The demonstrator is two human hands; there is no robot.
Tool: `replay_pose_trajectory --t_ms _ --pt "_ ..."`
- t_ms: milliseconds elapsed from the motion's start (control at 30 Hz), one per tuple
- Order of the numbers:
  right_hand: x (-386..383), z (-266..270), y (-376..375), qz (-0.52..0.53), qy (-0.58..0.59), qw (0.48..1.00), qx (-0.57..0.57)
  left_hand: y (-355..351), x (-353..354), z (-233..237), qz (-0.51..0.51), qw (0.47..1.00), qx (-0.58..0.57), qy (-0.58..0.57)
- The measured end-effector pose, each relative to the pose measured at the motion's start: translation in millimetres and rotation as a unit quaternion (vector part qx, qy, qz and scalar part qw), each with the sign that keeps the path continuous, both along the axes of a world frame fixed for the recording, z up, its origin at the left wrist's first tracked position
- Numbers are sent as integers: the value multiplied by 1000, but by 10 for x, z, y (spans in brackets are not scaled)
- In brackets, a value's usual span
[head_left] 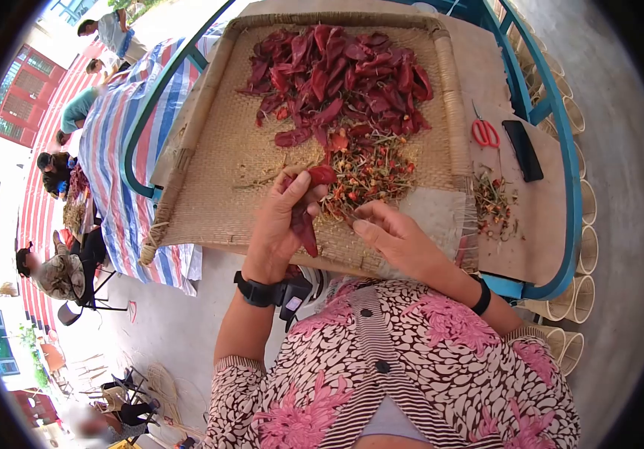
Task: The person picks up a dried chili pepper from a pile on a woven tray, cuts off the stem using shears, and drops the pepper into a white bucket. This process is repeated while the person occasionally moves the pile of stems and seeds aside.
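Brown counter (539, 224) carrying a woven tray (224, 142) of red peppers (337, 71).
Over its near side, the left hand (271, 224) is gripping a wrinkled pepper (304, 232) in its fingers; the right hand (397, 238) is curling its fingers beside the stem pile (370, 172), and I can't tell whether they're pinching anything. Scissors (485, 135) and a phone (522, 151) are lying right of the tray.

Tray (453, 112): laid on the board (539, 232)
Peppers (329, 71): heaped in tray, toward 12 o'clock
Stem pile (378, 170): gathered in tray, toward 5 o'clock
Scissors (485, 134): placed on board, tray's 3 o'clock
Phone (522, 150): placed at scissors' 4 o'clock
Sheet (123, 142): spread at tray's 9 o'clock
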State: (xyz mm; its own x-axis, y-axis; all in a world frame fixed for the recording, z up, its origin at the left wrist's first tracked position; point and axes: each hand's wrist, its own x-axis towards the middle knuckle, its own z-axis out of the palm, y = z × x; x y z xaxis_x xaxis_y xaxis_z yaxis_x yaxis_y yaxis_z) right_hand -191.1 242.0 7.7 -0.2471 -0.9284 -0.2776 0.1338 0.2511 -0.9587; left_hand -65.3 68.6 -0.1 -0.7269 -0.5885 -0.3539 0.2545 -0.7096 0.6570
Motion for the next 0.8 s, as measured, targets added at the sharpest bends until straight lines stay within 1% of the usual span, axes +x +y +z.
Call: replay_pose_trajectory --t_ms 33,67,133,167,267,367,467,567,667,800 --pt "1 38 -1 2 -1 1000 5 12 36 -84 -23 998 31 41" --pt "6 60 -3 4 -2 1000 9 58 52 -73 -23 997 46 51" --pt "46 20 -10 -25 -38 998 -41 195 51 0 -24 994 75 71" --pt "60 5 -9 -41 -57 995 -66 245 56 32 -13 996 68 58" --pt "35 11 16 -45 -55 996 -54 238 146 -163 -32 983 81 160" --pt "27 12 23 -44 -51 996 -58 245 174 -133 -58 988 -29 138" --pt "19 50 63 -31 18 998 -51 279 182 -47 -14 993 -36 107" --pt "-12 98 79 -22 147 986 -73 305 204 9 7 995 -68 75" --pt "-15 94 82 -9 217 972 -92 339 220 23 16 993 -95 67" --pt "-4 36 79 -5 266 956 -124 369 229 63 35 993 -108 41"
